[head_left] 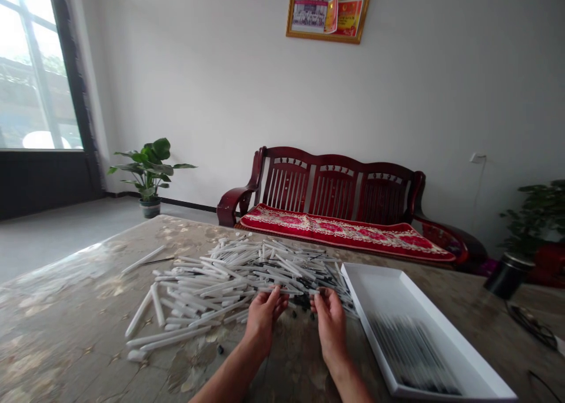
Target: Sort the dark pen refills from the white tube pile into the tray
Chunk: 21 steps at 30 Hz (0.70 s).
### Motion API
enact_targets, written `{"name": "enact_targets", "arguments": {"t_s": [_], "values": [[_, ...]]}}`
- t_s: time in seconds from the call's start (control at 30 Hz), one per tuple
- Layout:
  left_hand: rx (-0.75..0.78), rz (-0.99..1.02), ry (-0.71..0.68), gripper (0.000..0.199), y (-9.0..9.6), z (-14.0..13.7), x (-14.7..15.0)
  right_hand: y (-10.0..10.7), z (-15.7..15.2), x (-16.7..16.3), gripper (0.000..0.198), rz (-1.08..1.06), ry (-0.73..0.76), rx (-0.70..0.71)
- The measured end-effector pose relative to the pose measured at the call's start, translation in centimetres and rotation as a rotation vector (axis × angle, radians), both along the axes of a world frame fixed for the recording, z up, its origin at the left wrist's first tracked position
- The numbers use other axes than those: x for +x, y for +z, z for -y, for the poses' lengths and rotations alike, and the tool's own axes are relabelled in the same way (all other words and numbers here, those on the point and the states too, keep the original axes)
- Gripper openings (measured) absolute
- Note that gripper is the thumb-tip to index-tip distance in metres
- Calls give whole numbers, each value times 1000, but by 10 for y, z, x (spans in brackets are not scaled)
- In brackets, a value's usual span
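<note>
My left hand (263,316) pinches a slim white pen barrel (292,292), which points right toward my other hand. My right hand (329,317) is closed at the fingertips on a small pale piece that looks like a pen cap; most of it is hidden. A small gap shows between the two held parts. Behind both hands spreads a loose pile of white pen parts (216,273) with dark pieces among them. Small black plugs (302,301) lie just beyond my fingers. To the right, a shallow white box (424,291) holds a row of dark-filled pens (410,353).
A patterned cloth covers the table (70,332). One short white cap (136,356) lies at the pile's near left. A black canister (507,276) and a dark cable (529,326) are at the right. Beyond stand a wooden bench (335,191) and a potted plant (152,167).
</note>
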<state>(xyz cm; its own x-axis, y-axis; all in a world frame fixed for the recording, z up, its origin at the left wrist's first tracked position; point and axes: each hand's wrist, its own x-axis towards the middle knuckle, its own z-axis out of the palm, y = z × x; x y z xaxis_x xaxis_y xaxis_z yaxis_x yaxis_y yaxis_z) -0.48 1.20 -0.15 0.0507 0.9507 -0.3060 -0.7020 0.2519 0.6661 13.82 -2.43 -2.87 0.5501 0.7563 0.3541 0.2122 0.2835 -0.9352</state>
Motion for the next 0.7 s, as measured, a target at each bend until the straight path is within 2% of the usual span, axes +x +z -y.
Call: {"name": "enact_targets", "arguments": {"t_s": [0.1,0.23,0.37,0.57,0.7], "values": [[1,17,-10,15,1,1,0,7,3,-6,32,-82,56,-12],[-5,33,-22,16,3,2,0,11,6,-7,32,-80,63,-15],[-9,29,-33,16,5,4,1,8,5,-6,34,-50,42,-17],[27,14,-56,18,2,5,1,3,4,-9,34,-50,112,-3],[57,4,-69,23,-1,4,1,5,5,-9,33,-50,123,-42]]}}
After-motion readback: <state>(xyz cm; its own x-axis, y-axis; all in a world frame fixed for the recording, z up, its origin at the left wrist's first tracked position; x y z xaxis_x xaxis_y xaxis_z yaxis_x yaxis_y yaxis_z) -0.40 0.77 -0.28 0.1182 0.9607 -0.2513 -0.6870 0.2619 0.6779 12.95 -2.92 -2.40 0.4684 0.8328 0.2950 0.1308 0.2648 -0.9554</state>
